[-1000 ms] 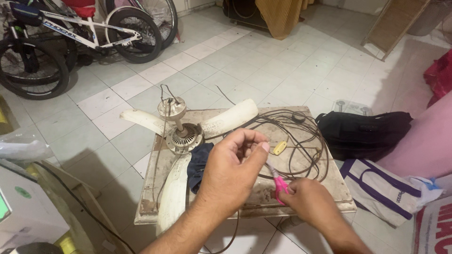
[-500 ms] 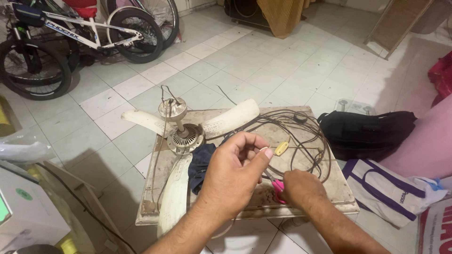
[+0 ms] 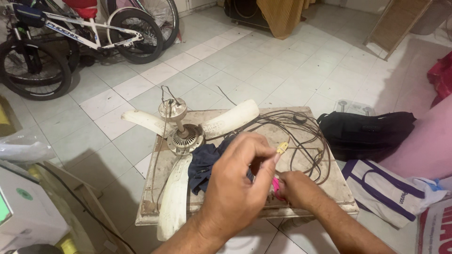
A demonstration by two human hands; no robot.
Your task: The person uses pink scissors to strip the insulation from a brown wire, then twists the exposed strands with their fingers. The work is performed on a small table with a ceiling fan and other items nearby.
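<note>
A cream ceiling fan (image 3: 183,136) with three blades lies on a low, worn table (image 3: 325,188). A dark blue cloth (image 3: 205,164) sits beside its motor. Tangled dark wires (image 3: 294,138) spread over the table's right half. My left hand (image 3: 238,186) hovers above the table, thumb and fingers pinching a thin wire that ends in a small yellow connector (image 3: 282,147). My right hand (image 3: 294,190) is lower and to the right, closed around a pink-handled tool (image 3: 275,187), its tip hidden by the hands.
Two bicycles (image 3: 70,37) stand at the back left. A black bag (image 3: 365,134) lies right of the table, with a white and purple bag (image 3: 386,190) and pink fabric (image 3: 423,146) nearer. A white appliance (image 3: 23,211) sits at the left edge on the tiled floor.
My right hand with the pink tool has drawn in closer under my left hand. The left hand keeps its pinch on the wire and has shifted slightly right.
</note>
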